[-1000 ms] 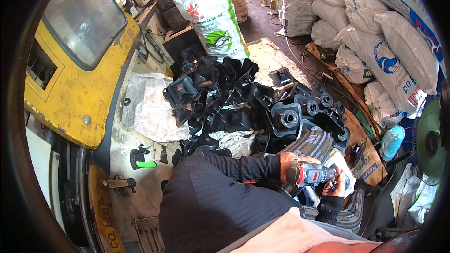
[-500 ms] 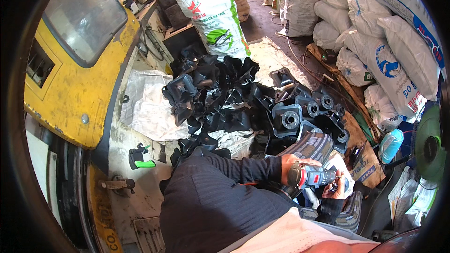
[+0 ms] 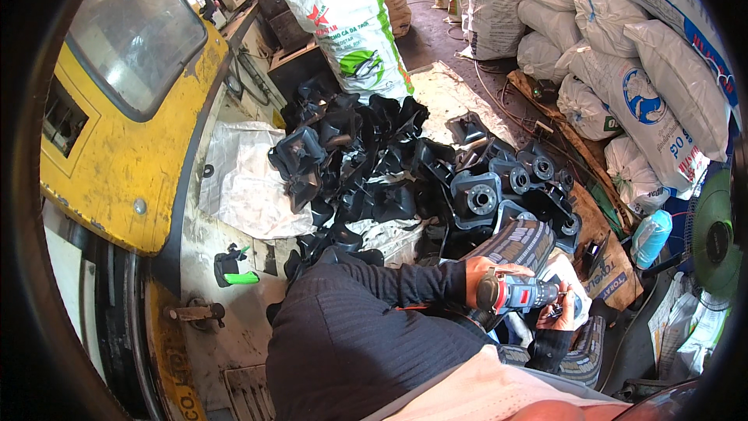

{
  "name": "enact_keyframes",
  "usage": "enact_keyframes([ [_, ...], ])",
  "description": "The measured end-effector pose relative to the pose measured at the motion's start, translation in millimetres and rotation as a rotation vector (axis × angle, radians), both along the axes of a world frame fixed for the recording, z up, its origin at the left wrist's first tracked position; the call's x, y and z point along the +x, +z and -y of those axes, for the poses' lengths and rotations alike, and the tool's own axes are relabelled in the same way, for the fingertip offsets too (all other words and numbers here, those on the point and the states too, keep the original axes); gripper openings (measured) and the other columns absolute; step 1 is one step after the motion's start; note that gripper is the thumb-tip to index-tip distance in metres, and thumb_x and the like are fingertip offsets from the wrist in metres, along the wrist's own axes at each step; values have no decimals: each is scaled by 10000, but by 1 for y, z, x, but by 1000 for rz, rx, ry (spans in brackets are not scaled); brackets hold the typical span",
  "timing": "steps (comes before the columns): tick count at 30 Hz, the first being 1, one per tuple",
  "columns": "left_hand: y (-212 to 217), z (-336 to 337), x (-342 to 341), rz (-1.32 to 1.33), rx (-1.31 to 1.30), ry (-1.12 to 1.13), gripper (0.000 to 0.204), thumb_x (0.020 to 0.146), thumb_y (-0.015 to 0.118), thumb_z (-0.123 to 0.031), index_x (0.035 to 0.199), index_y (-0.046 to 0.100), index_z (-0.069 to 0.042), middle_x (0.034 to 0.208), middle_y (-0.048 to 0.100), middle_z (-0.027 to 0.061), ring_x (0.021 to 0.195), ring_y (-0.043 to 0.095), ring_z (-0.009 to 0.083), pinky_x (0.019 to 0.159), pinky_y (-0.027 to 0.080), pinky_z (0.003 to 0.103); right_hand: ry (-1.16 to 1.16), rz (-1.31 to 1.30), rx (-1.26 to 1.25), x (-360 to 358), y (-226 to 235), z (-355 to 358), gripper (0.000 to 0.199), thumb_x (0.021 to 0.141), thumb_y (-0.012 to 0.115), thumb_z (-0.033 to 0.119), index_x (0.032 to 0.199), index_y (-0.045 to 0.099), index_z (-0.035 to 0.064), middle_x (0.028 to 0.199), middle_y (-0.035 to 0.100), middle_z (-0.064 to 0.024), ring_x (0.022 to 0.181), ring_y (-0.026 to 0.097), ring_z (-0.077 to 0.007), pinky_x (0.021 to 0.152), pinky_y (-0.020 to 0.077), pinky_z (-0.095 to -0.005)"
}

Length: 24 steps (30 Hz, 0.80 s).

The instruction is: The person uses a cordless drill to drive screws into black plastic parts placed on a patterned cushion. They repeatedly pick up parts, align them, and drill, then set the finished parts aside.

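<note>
A grey cordless drill with a red patch lies level, its chuck pointing right. My left hand is closed around the back of it, the fingers along its top. Close by the chuck, my right hand has its fingers bent together on something small and dark that I cannot make out. Beyond the hands lies a patterned grey cushion-like roll. Several black moulded parts with square flanges and round centres, such as this flanged part, are heaped just past it.
Another heap of black parts reaches to an upright white sack. Full white sacks are stacked on the right, near a green fan. A yellow machine panel stands on the left, with a green-handled tool near it.
The view has shifted very slightly. Both hands and the drill keep nearly the same place and grip.
</note>
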<state>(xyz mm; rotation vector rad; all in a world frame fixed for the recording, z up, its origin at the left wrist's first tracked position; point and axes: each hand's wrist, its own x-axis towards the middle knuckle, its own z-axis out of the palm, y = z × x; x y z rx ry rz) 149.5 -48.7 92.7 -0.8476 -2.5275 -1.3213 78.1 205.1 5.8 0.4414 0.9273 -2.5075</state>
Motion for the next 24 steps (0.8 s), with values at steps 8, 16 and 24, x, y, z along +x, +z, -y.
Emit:
enact_keyframes([
  [8,-5,-3,-7,-41,-23,-35,741,641,727,-264,1269,425,-13,1267,481,168,1112,536,263,884,458,301,-17,-4,50,-2,5,-1,344,886,573,229,1198,477,123,1193,544,-37,898,592,-115,533,526,-192],
  [16,-6,-2,-6,-70,-37,-16,703,653,739,-270,1237,456,1,1257,490,176,1079,565,259,849,490,304,-4,11,21,-3,-3,-2,353,883,578,238,1202,474,128,1195,538,-32,888,589,-110,530,522,-188],
  [24,-11,-3,-6,-110,-34,-12,717,651,743,-265,1241,444,11,1245,500,175,1077,565,262,845,490,303,6,27,68,-3,-2,-2,364,882,580,242,1210,466,130,1201,537,-34,893,583,-106,530,519,-182],
])
